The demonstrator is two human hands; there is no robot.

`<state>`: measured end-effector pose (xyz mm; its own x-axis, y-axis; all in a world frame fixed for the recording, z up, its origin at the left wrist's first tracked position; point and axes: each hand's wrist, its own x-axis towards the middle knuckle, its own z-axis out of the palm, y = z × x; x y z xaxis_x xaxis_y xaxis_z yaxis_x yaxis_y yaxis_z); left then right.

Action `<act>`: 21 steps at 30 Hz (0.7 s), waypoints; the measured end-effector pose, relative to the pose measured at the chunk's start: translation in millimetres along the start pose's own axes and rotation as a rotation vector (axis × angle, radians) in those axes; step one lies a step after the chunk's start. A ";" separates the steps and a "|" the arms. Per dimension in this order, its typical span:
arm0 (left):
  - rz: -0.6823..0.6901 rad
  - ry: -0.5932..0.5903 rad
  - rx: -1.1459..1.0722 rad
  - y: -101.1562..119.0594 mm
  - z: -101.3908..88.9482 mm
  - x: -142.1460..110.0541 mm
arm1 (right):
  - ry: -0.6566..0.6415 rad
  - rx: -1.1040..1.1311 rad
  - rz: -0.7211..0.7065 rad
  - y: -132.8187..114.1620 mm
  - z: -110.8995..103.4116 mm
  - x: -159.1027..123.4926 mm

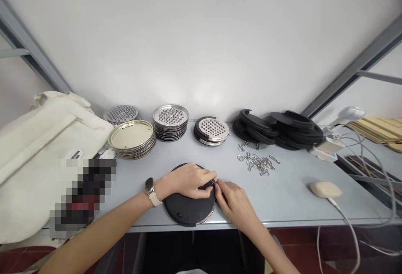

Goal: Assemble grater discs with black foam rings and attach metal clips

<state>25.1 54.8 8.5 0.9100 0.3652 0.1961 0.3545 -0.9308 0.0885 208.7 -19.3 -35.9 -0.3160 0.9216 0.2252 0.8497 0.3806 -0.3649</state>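
A round black plastic disc (191, 208) lies flat at the front edge of the table, with a thin shiny metal rim showing at its lower right. Across its top rests my left hand (192, 180), wearing a watch, its thumb and forefinger pinched at the disc's right edge. My right hand (234, 202) meets it there, fingers closed and pressed to the rim. Between the fingertips shows a small metal clip (214, 181), mostly hidden. Similar loose metal clips (259, 163) lie in a pile to the right, beyond my right hand.
Along the wall stand gold-coloured metal discs (132, 135), perforated grater discs (171, 117), a grater disc in a black holder (213, 129) and black plastic holders (292, 129). A cream bag (47, 148) fills the left. At right are a white corded device (325, 189) and cables.
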 end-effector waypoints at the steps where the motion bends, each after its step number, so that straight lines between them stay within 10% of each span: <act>1: 0.001 0.002 -0.001 -0.1 0.1 -0.1 | -0.001 0.002 0.002 0.0 0.0 0.2; 21: -0.002 0.021 -0.009 -2.0 2.4 -1.2 | -0.018 0.115 0.038 0.8 -3.0 0.4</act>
<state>23.9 56.2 5.7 0.9048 0.3669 0.2161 0.3539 -0.9302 0.0977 210.5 -18.9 -33.4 -0.2926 0.9365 0.1931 0.8074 0.3502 -0.4748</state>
